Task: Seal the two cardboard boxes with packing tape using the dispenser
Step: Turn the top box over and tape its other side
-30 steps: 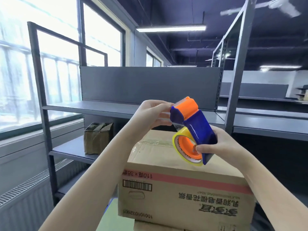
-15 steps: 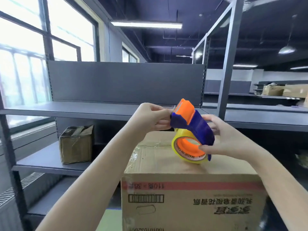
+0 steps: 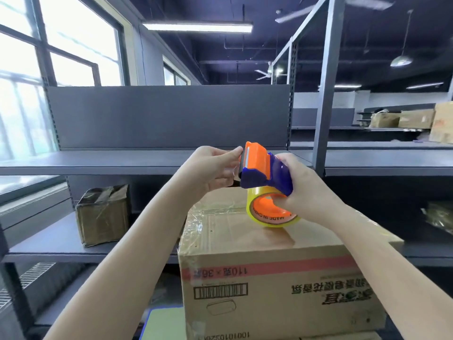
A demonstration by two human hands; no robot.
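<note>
A blue and orange tape dispenser [image 3: 263, 169] with a yellowish tape roll [image 3: 269, 215] hovers just above the top of a large printed cardboard box [image 3: 269, 285]. My right hand [image 3: 304, 187] grips the dispenser's blue body and the roll's orange core. My left hand [image 3: 215, 168] pinches at the orange cutter end, fingertips on its left edge; whether it holds tape there cannot be told. Clear tape runs across the box's far top edge. The top of another box shows just beneath this one at the bottom edge.
Grey metal shelving [image 3: 147, 163] stands behind the box. A small taped cardboard box [image 3: 103, 214] sits on the lower left shelf. More boxes [image 3: 416, 119] sit on distant shelves at right. A shelf upright [image 3: 323, 94] rises right of the dispenser.
The dispenser has turned so its orange cutter end faces left toward my left hand. My right hand now wraps further round the blue body. The view shifted slightly.
</note>
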